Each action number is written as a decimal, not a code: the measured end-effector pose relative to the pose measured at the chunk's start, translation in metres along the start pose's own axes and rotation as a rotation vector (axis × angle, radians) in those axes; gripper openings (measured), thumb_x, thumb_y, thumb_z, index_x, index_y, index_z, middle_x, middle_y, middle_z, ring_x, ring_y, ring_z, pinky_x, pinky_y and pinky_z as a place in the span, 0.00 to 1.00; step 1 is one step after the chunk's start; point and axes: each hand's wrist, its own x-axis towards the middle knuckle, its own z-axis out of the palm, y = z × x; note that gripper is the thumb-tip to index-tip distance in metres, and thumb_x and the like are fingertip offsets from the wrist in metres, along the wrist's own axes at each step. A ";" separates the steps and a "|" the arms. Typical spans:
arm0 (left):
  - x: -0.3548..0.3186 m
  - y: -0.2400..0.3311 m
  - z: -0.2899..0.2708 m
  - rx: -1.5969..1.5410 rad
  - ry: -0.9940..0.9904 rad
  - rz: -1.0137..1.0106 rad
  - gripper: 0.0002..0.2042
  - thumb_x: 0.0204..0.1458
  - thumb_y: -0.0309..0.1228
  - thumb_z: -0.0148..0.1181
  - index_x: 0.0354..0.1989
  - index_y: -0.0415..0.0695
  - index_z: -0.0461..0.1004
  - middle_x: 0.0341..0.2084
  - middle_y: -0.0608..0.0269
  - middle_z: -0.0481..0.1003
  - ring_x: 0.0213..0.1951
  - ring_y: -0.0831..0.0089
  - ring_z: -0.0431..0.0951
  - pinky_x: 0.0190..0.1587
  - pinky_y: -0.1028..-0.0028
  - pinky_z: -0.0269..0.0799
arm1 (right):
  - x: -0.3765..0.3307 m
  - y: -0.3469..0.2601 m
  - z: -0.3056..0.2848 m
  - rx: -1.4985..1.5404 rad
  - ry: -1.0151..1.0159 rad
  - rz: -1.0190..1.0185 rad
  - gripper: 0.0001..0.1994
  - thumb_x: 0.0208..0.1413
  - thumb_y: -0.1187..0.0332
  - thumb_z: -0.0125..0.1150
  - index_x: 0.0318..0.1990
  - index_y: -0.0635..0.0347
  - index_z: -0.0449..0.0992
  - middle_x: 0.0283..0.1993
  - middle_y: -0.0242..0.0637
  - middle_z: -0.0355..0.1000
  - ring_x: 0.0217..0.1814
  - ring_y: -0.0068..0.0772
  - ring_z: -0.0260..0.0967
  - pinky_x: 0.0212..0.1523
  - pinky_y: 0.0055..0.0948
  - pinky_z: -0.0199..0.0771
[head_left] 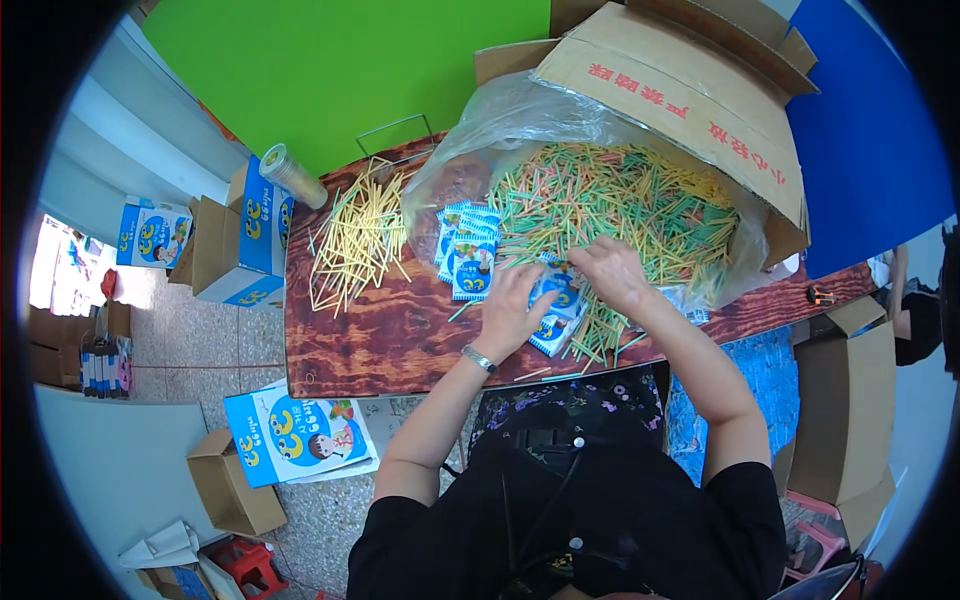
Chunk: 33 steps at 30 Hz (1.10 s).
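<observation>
Both hands work at the near edge of a heap of thin coloured sticks (610, 195), green, yellow and pink, spilling from a clear plastic bag (520, 108). My left hand (508, 318), with a metal band at its wrist, has thumb and fingers apart at the left edge of a blue-and-white packet (566, 287). The curled fingers of my right hand (612, 272) pinch that packet's upper edge; the fingertips are partly hidden. Another similar packet (548, 335) lies just below. Left of the heap, several more packets (473, 265) lie overlapping.
A large cardboard box (680, 100) lies on its side behind the heap. Loose yellow sticks (358, 235) and a clear cylindrical tub (292, 176) are on the left of the wooden table (350, 355). Printed boxes (300, 437) stand left; a tall open carton (845, 410) is at right.
</observation>
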 end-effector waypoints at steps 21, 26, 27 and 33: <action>0.028 0.025 0.015 -0.751 -0.360 -0.483 0.08 0.45 0.27 0.70 0.25 0.39 0.76 0.23 0.67 0.78 0.26 0.84 0.74 0.28 0.81 0.68 | -0.044 0.014 -0.052 0.611 0.034 -0.058 0.12 0.49 0.73 0.60 0.43 0.60 0.75 0.32 0.45 0.72 0.36 0.49 0.73 0.36 0.43 0.72; 0.025 0.025 0.012 -0.591 -0.307 -0.310 0.11 0.48 0.29 0.68 0.23 0.39 0.71 0.17 0.68 0.71 0.22 0.84 0.68 0.24 0.79 0.64 | -0.053 0.118 -0.069 -0.033 -0.185 0.251 0.18 0.53 0.72 0.55 0.53 0.61 0.72 0.43 0.47 0.74 0.44 0.47 0.74 0.42 0.39 0.76; 0.020 0.017 0.019 -0.584 -0.274 -0.289 0.12 0.49 0.30 0.67 0.23 0.39 0.70 0.16 0.67 0.69 0.20 0.82 0.69 0.23 0.77 0.63 | -0.057 0.144 -0.066 -0.344 -0.324 0.421 0.17 0.54 0.71 0.53 0.53 0.59 0.72 0.47 0.46 0.74 0.47 0.47 0.74 0.44 0.37 0.77; 0.027 0.030 0.013 -0.583 -0.316 -0.278 0.13 0.51 0.31 0.65 0.22 0.38 0.69 0.15 0.66 0.67 0.20 0.81 0.68 0.23 0.76 0.62 | -0.077 0.185 -0.035 -0.572 -0.047 0.842 0.19 0.60 0.64 0.46 0.58 0.55 0.69 0.57 0.46 0.70 0.62 0.50 0.63 0.62 0.46 0.63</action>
